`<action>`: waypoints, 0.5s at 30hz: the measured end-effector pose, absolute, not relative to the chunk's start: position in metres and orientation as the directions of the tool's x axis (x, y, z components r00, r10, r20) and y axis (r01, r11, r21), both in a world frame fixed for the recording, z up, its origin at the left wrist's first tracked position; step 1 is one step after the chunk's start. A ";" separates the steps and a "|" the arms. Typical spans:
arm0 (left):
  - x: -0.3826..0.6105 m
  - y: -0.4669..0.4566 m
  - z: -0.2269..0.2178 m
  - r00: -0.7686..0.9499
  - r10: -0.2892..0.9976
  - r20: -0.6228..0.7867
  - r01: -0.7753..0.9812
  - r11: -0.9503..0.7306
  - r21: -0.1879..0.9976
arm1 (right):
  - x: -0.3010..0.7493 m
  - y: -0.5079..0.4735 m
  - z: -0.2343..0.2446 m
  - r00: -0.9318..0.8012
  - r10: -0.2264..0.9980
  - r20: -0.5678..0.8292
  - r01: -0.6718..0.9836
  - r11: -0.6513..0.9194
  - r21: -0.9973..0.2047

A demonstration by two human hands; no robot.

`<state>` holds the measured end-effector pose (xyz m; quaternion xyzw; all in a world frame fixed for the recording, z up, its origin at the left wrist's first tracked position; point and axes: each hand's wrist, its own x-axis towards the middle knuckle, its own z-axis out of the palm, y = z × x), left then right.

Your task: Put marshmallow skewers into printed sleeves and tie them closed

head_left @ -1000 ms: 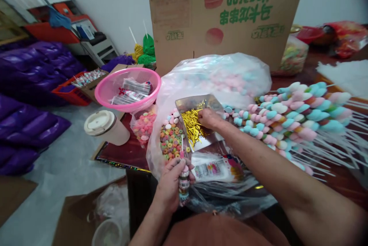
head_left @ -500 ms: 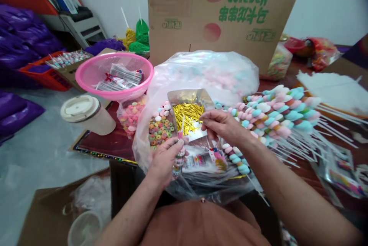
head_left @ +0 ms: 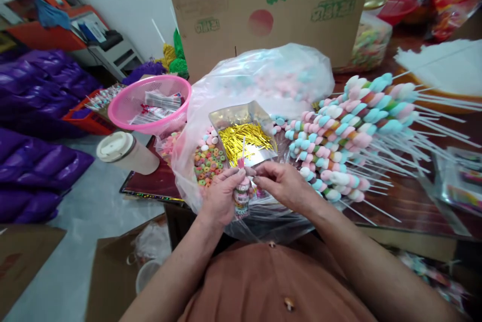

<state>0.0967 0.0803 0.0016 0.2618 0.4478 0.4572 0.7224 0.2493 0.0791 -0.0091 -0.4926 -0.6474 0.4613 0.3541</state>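
Together, left hand [head_left: 220,196] and right hand [head_left: 282,186] pinch fingers [head_left: 232,176] closed around the candy skewer [head_left: 242,197].

left hand [head_left: 220,197]: fingers curled, pinching | right hand [head_left: 281,185]: fingertips pinched, meeting left

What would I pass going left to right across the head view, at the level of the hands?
Shiny purple plastic bags → beige paper cup with white lid → left hand → wrapped stick of pastel candies → right hand → pile of pastel marshmallow skewers.
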 end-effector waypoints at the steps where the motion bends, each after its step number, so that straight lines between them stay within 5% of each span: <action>1: 0.098 0.080 0.002 0.189 0.889 -0.417 -0.411 0.457 0.789 | 0.255 0.076 -0.011 -0.264 0.964 0.009 0.329 0.099 -0.939; 6: 0.099 0.080 -0.001 0.237 0.882 -0.406 -0.256 0.460 0.850 | 0.273 0.062 -0.003 -0.133 0.985 0.114 0.284 0.148 -0.947; 11: 0.104 0.080 -0.001 0.262 0.921 -0.286 -0.168 0.336 0.927 | 0.248 0.065 0.009 -0.264 0.935 0.237 0.214 0.296 -0.931; 15: 0.097 0.076 -0.001 0.273 0.926 -0.262 -0.133 0.306 0.943 | 0.230 0.069 0.000 -0.295 0.938 0.181 0.232 0.254 -0.939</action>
